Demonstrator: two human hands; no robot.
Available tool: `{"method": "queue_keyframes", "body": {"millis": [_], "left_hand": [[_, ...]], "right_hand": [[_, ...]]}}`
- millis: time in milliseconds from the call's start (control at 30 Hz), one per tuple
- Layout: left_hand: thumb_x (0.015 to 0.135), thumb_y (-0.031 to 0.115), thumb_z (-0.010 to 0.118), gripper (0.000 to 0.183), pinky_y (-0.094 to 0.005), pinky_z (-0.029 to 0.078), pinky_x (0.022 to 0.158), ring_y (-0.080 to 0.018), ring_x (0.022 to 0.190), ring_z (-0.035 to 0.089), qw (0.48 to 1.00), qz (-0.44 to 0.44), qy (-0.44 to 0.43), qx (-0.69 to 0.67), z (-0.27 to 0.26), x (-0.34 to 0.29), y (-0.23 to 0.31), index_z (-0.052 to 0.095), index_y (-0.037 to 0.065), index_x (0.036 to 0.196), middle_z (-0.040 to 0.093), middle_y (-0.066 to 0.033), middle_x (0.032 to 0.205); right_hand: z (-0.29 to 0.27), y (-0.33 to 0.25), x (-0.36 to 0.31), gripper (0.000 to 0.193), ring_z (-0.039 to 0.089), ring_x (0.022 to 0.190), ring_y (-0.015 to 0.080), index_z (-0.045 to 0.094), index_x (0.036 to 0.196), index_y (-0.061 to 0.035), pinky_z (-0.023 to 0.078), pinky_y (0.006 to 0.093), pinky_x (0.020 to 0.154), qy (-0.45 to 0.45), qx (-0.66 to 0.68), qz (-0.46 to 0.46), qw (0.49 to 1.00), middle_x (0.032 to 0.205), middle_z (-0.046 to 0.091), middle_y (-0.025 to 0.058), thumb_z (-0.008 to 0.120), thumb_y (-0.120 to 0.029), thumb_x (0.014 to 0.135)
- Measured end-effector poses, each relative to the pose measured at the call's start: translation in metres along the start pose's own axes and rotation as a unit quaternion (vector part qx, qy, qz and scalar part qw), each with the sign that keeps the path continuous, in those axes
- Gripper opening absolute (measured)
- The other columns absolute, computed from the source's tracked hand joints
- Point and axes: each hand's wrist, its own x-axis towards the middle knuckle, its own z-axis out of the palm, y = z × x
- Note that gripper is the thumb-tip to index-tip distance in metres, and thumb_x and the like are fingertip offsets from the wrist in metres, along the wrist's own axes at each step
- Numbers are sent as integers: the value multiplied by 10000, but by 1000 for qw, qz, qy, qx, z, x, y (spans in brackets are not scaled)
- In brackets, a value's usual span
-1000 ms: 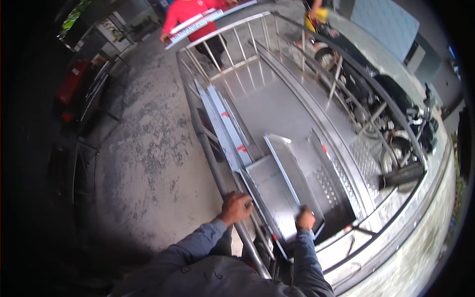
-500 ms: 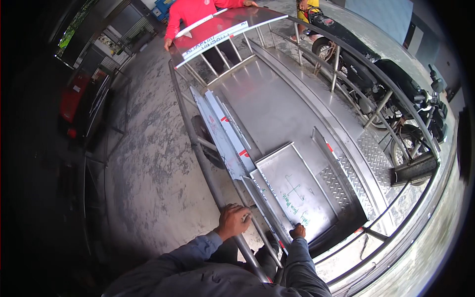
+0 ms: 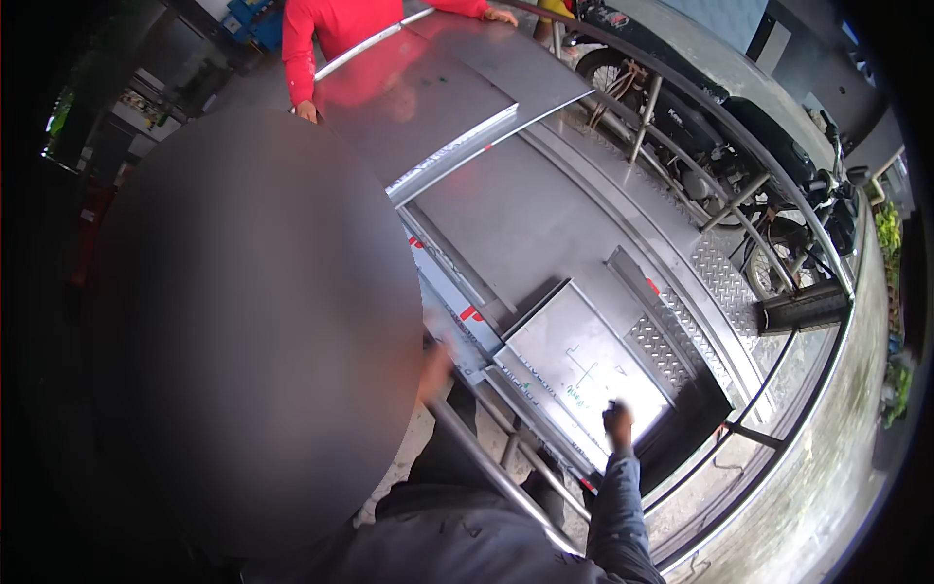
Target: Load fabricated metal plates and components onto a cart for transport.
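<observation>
In the head view, a metal sheet with green line marks [image 3: 584,346] lay at the near end of a railed metal cart bed [image 3: 516,229], beside a patch of diamond plate [image 3: 662,362]. The right hand [image 3: 617,425] was curled over the sheet's near part; whether it grasped the edge, pinched something small or merely clenched, I could not tell. The left hand [image 3: 435,370] showed only in part near the tubular side rail [image 3: 491,465], a large blurred oval [image 3: 258,331] covering the rest, so its grip could not be told either. Film-covered metal strips [image 3: 450,313] ran along that side. At the far end, a co-worker in a red shirt [image 3: 350,27] had one hand [image 3: 501,17] at the edge of the broad grey panels [image 3: 418,97] reaching over the bed. If that hold slackened, the panels could slide toward the strips and knock the sheet; bare fingers could be cut on thin edges or pinched between metal and rail, especially with the oval blocking sight
</observation>
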Motion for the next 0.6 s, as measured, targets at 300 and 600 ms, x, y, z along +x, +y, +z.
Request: {"method": "queue_keyframes", "body": {"millis": [300,600], "left_hand": [[937,208,792,587,-435,498,1051,-318,1215,656,950,-219,209,-79,-127,403,-318,586,-60,1417,665,-202,1379],[829,351,821,638,-514,577,930,-326,1112,705,782,-528,237,-231,-31,439,-570,684,-74,1284,715,-188,1306]], "right_hand": [[25,-517,316,489,741,1187,330,656,1388,10,582,431,1016,112,237,-167,950,1287,745,242,732,-134,927],[114,-676,548,674,636,1295,437,672,1341,4,522,480,1122,91,-104,-184,973,1345,678,275,822,-393,818]]}}
